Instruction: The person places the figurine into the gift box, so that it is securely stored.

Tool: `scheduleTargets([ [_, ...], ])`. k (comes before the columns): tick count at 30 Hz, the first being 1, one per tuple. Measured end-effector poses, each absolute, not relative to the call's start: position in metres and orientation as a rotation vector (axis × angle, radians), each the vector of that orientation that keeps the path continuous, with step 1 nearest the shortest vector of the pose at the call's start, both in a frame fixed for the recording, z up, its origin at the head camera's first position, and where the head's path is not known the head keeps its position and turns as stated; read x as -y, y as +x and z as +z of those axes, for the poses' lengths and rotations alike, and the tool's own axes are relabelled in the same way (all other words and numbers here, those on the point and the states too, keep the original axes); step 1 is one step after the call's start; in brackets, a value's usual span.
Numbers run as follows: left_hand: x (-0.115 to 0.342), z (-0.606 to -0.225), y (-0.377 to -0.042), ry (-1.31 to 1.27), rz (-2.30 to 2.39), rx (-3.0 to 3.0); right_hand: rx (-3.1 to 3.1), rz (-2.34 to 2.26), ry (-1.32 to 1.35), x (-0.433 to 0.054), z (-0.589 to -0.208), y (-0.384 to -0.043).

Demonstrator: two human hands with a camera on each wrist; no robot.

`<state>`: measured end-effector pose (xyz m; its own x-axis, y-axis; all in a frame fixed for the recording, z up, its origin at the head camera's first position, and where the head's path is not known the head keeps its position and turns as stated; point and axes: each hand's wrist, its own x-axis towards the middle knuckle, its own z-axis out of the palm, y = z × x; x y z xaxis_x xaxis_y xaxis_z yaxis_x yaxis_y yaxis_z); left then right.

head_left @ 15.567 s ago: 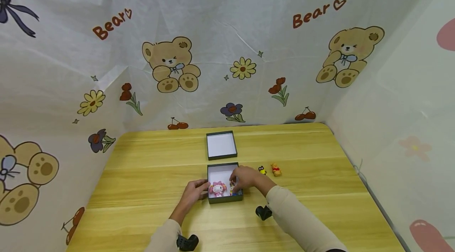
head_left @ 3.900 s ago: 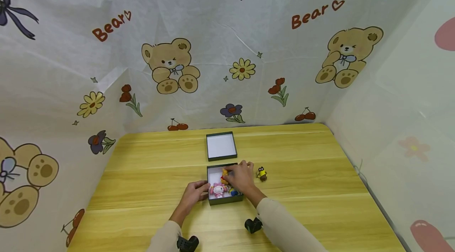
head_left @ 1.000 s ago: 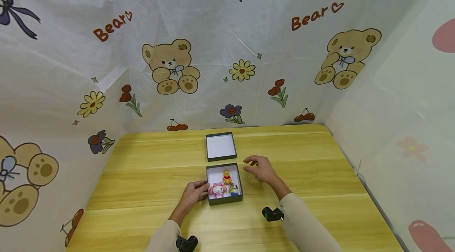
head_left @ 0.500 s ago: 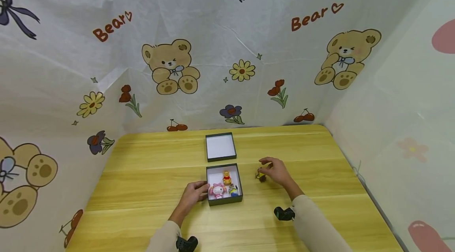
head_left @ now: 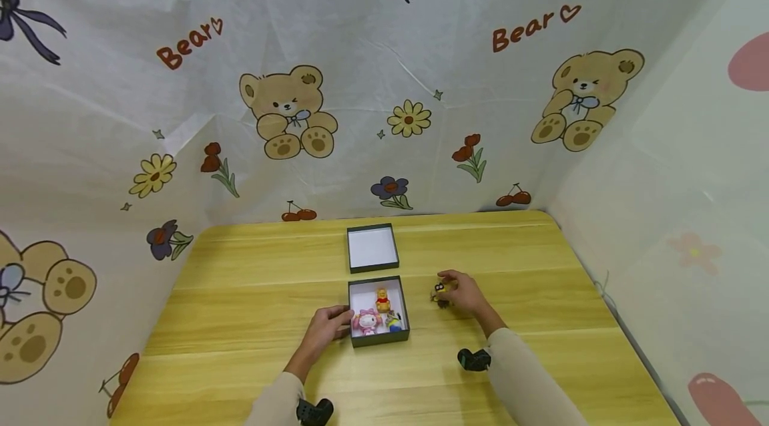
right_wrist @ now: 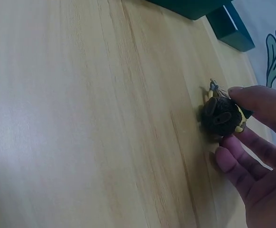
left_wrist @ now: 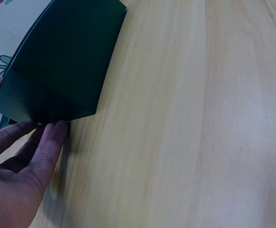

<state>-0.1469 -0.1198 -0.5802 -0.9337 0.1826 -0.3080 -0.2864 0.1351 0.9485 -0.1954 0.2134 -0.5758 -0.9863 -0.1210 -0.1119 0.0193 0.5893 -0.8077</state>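
My left hand [head_left: 326, 327] grips the left wall of a dark green open box [head_left: 381, 339], its thumb at the rim and its fingers low on the outside. Inside the box lie a pink bow-wearing figurine [head_left: 367, 322], a Winnie-the-Pooh figurine [head_left: 382, 301] and a blue-and-yellow figurine [head_left: 394, 323]. To the right of the box, my right hand [head_left: 467, 294] pinches a yellow-and-black minion figurine [head_left: 440, 295] between thumb and fingers. The right wrist view shows the dark underside of this minion figurine [right_wrist: 221, 116] tipped toward the camera, at the table surface.
A matching box lid [head_left: 372, 247] lies with its white inside up, just behind the box. The wooden table [head_left: 252, 279] meets a bear-patterned cloth [head_left: 360, 185] at the back. Black devices [head_left: 474, 359] are strapped to both wrists.
My right hand has moved from beside the box rightward to the minion figurine and taken hold of it. Earlier, it put the Winnie-the-Pooh figurine into the box. My left hand has stayed at the box.
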Motion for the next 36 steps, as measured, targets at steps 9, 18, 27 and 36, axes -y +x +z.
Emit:
scheduleTargets([
  [9,0.118,-0.562,-0.143,-0.1,1.877,-2.035,-2.651,-1.318,-0.081,-0.212,-0.577,-0.197],
  [18,0.118,-0.55,-0.139,-0.093,1.862,-2.05,-2.666,-1.268,-0.123,-0.213,-0.576,-0.2],
  [27,0.119,-0.582,-0.149,-0.12,1.858,-2.061,-2.628,-1.36,-0.119,-0.214,-0.576,-0.199],
  [36,0.118,-0.583,-0.149,-0.111,1.856,-2.073,-2.592,-1.515,-0.254,-0.215,-0.578,-0.196],
])
